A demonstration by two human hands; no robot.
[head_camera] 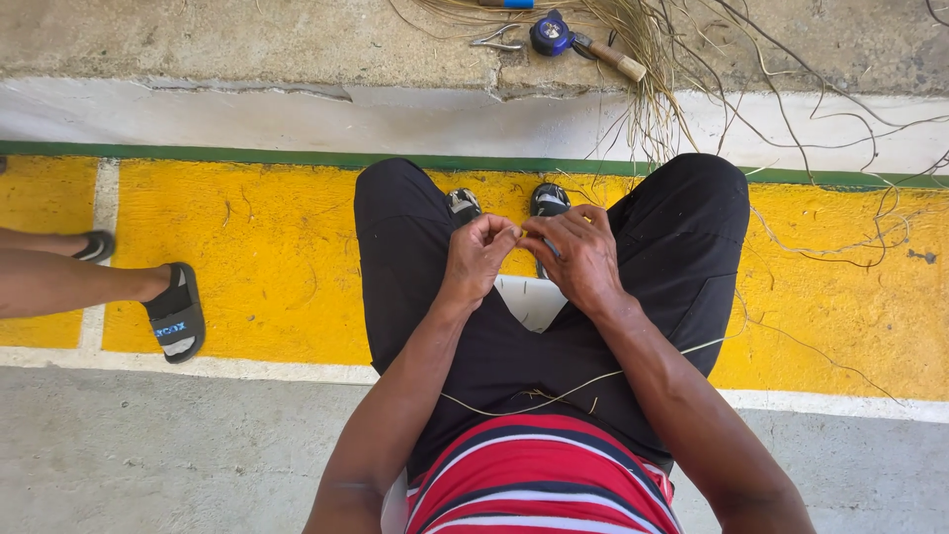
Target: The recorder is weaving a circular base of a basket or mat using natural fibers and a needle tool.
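While both hands meet over the lap, left hand (477, 255) and right hand (581, 255) pinch a thin straw fibre (583, 381) with fingers closed; its long axis trails toward 6 o'clock across the black shorts (405, 247), equally near both.

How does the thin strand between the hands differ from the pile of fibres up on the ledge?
The strand is single and trails across the lap; the pile is a loose tangle on the concrete ledge. The left hand and right hand pinch the strand; nothing touches the pile. Both look pale straw-coloured.
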